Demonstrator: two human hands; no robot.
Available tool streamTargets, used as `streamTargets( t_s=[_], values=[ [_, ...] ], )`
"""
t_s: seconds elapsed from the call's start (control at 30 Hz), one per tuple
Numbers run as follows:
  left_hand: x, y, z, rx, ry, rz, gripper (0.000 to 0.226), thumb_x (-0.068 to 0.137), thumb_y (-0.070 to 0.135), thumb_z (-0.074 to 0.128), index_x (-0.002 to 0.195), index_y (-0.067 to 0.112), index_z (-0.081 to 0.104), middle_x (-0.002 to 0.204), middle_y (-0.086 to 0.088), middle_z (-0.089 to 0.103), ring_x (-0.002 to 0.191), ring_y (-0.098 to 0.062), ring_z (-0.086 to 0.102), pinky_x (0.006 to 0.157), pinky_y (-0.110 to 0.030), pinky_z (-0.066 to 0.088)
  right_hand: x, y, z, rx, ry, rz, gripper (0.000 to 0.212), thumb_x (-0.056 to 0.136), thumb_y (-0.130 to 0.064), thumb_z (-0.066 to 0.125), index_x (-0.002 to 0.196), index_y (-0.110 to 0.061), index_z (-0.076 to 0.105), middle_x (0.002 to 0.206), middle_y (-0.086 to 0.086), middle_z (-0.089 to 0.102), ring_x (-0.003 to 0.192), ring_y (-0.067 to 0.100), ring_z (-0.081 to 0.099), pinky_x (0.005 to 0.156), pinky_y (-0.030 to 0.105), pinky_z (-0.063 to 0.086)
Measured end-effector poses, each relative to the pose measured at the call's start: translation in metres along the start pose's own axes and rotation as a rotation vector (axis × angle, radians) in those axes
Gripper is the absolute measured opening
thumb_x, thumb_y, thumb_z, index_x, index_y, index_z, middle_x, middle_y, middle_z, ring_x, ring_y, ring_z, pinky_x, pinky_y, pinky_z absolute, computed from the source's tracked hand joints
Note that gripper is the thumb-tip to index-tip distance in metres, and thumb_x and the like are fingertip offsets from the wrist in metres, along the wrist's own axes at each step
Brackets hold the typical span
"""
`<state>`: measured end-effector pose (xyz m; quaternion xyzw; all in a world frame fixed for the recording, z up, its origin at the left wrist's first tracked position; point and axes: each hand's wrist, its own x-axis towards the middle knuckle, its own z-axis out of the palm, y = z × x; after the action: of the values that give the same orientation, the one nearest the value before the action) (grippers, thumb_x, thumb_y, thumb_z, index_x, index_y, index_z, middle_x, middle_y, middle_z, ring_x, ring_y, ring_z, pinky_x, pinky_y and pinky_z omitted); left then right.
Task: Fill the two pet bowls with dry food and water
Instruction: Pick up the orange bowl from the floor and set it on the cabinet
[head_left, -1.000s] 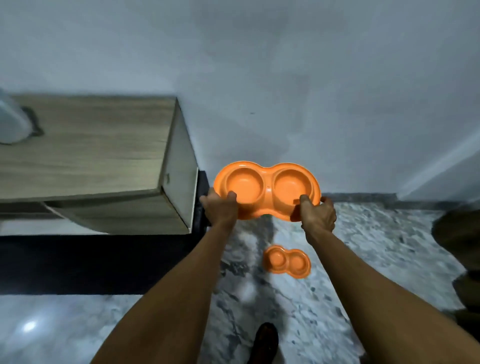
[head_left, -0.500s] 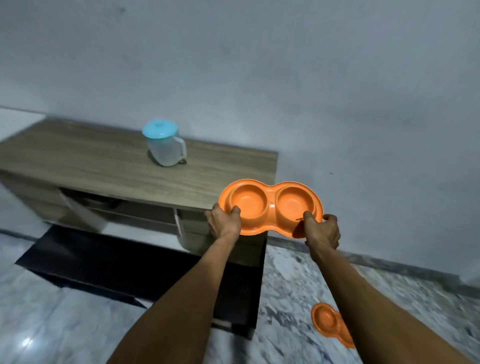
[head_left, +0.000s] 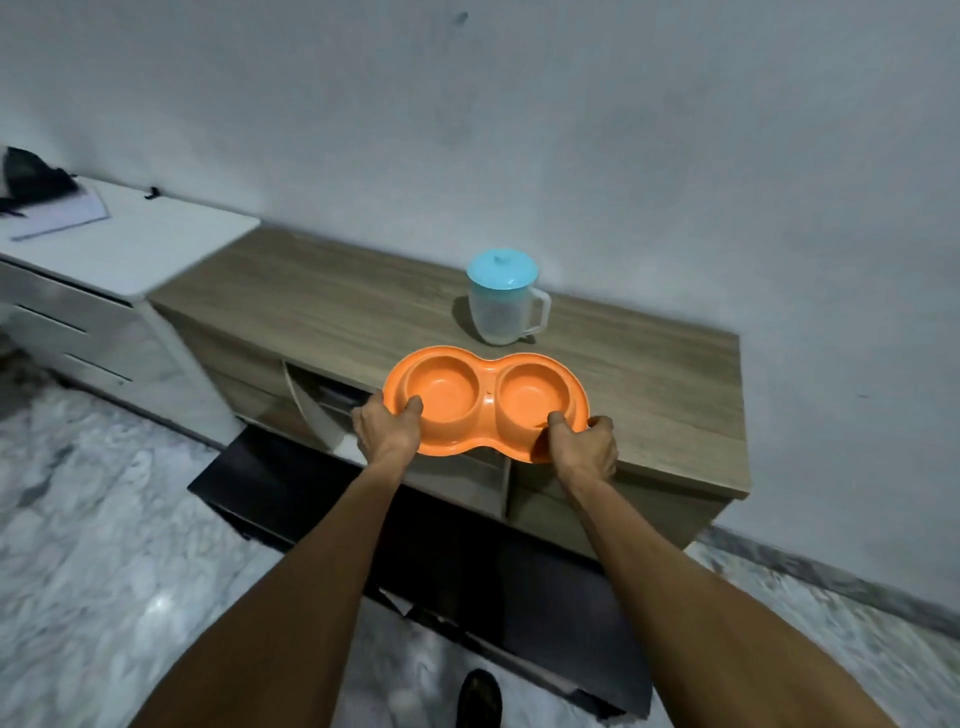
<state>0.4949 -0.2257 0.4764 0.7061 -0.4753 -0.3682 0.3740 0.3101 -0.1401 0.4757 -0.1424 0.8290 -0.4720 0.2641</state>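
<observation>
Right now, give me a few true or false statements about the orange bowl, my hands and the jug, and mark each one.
1. The left hand and the right hand both grip the orange double bowl. True.
2. Both wells of the bowl hold dry food. False: both are empty.
3. The jug wears its blue lid. True.
4. The jug lies on the floor. False: it stands upright on the wooden cabinet.

Dim, cool, even indoor light; grey cast on wall. Soft shadow lies left of lidded jug on wooden cabinet top. Small glare patch on marble floor, lower left. Blur smears white drawer unit at left edge. Wide-angle bowing toward frame edges; centre fairly sharp.
</observation>
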Motion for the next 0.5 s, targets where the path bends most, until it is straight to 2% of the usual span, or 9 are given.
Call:
streamTargets(
  t_s=[0.17, 0.27, 0.33, 0.43, 0.5],
  values=[
    [0.085, -0.026, -0.025, 0.027, 0.031, -0.001, 0.047, 0.081, 0.036, 0.07, 0.112, 0.001, 0.067, 0.112, -0.023, 0.065, 0.104, -0.04, 0.062, 0.091, -0.044, 0.049, 0.002, -0.019, 0.091, -0.026, -0.058, 0.025, 0.064, 0.082, -0.044, 0.066, 0.132, -0.01, 0.046, 0.129, 0.017, 0.056, 0.119, 0.039, 0.053, 0.097, 0.045, 0.042],
    [0.132, -0.033, -0.033, 0.043, 0.022, -0.019, 0.041, 0.081, 0.032, 0.071, 0.103, -0.002, 0.07, 0.101, -0.024, 0.068, 0.095, -0.039, 0.064, 0.085, -0.043, 0.049, 0.007, -0.033, 0.137, -0.067, -0.069, 0.063, 0.063, 0.08, -0.044, 0.066, 0.13, -0.011, 0.048, 0.129, 0.017, 0.057, 0.118, 0.039, 0.054, 0.096, 0.043, 0.042],
    [0.163, -0.029, -0.034, 0.031, 0.006, -0.022, 0.043, 0.077, 0.037, 0.069, 0.096, -0.002, 0.07, 0.095, -0.022, 0.07, 0.091, -0.037, 0.066, 0.083, -0.043, 0.05, 0.014, -0.046, 0.162, -0.079, -0.071, 0.075, 0.063, 0.079, -0.045, 0.066, 0.13, -0.011, 0.048, 0.129, 0.016, 0.057, 0.118, 0.039, 0.054, 0.096, 0.045, 0.043],
    [0.208, -0.024, -0.031, 0.088, -0.037, -0.015, 0.06, 0.069, 0.052, 0.061, 0.099, 0.001, 0.069, 0.098, -0.02, 0.071, 0.094, -0.036, 0.066, 0.088, -0.046, 0.052, 0.029, -0.068, 0.196, -0.088, -0.058, 0.071, 0.063, 0.081, -0.045, 0.066, 0.13, -0.011, 0.047, 0.129, 0.016, 0.056, 0.118, 0.039, 0.054, 0.094, 0.043, 0.043],
    [0.235, -0.025, -0.034, 0.15, -0.061, -0.025, 0.056, 0.076, 0.051, 0.062, 0.102, 0.002, 0.069, 0.103, -0.02, 0.07, 0.097, -0.036, 0.065, 0.089, -0.046, 0.051, 0.033, -0.076, 0.219, -0.121, -0.048, 0.076, 0.062, 0.081, -0.045, 0.067, 0.129, -0.01, 0.048, 0.127, 0.017, 0.057, 0.117, 0.039, 0.054, 0.093, 0.043, 0.044]
  ],
)
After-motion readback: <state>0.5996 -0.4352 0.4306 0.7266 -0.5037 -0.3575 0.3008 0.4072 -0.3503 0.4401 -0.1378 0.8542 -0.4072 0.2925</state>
